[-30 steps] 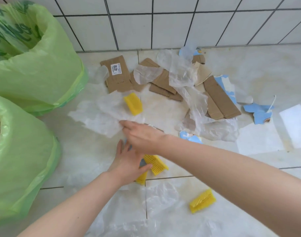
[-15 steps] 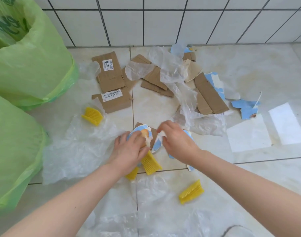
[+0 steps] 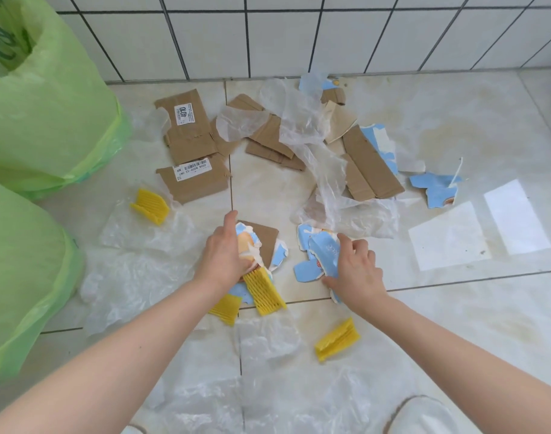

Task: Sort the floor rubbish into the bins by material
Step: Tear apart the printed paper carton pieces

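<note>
- Since a second ago the hands have parted: they were crossed over one spot, now each works its own heap of torn printed card on the floor [image 3: 455, 126].
- Left hand [image 3: 224, 255] lies on the blue-and-orange card scrap [image 3: 247, 245] that sits on a small brown cardboard piece [image 3: 264, 238]; fingers curled round the scrap's edge, thumb hidden.
- Right hand [image 3: 357, 270] has come onto the blue card scraps [image 3: 318, 255] just right of centre; fingers bent and clamped on them.
- Half a second ago both hands were close together at the same pile; it now reads as two bundles.
- The clear film [image 3: 133, 277] that a hand was on a second ago lies spread at left, with a yellow foam piece [image 3: 150, 205] on its upper edge.
- Judgement: paper is being gathered first; nothing has gone to the green bin bags [image 3: 33, 126] at left yet.
- Brown cardboard [image 3: 189, 133], crumpled film and more yellow foam [image 3: 336, 339] stay scattered.
</note>
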`<state>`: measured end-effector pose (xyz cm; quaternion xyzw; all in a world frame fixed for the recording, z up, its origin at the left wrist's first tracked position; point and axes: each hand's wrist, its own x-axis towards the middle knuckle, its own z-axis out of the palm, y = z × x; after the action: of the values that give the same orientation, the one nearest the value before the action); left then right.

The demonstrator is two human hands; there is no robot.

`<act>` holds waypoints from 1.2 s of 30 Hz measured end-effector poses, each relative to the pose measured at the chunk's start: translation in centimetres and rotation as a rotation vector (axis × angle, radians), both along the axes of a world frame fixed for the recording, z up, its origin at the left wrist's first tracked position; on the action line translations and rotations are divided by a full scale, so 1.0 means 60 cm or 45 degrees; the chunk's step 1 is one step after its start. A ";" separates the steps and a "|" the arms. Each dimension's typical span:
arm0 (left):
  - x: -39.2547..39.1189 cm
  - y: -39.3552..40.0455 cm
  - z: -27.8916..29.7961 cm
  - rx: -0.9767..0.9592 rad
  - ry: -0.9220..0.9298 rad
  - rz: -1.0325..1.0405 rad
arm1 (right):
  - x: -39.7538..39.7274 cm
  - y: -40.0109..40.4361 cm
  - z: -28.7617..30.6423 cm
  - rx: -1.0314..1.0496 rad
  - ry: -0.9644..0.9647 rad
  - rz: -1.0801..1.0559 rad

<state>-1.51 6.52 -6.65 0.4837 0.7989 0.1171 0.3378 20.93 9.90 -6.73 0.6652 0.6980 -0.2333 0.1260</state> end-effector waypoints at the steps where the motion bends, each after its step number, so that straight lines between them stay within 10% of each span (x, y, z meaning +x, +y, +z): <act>1: -0.004 -0.002 0.004 -0.014 -0.041 0.030 | 0.001 0.002 0.000 -0.035 0.004 -0.026; 15: -0.077 0.016 0.050 -0.002 -0.203 0.177 | 0.029 0.030 0.033 0.021 0.103 0.311; 25: -0.044 0.069 0.024 -0.183 0.179 -0.767 | 0.007 0.026 0.001 0.139 0.162 1.002; 36: -0.052 -0.001 0.010 -0.033 0.274 -0.635 | 0.018 0.010 0.015 0.149 0.055 1.026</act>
<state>-4.64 6.43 -6.08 0.6709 0.6877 -0.0320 0.2757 22.04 10.51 -5.82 0.3394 0.9174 -0.1391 0.1544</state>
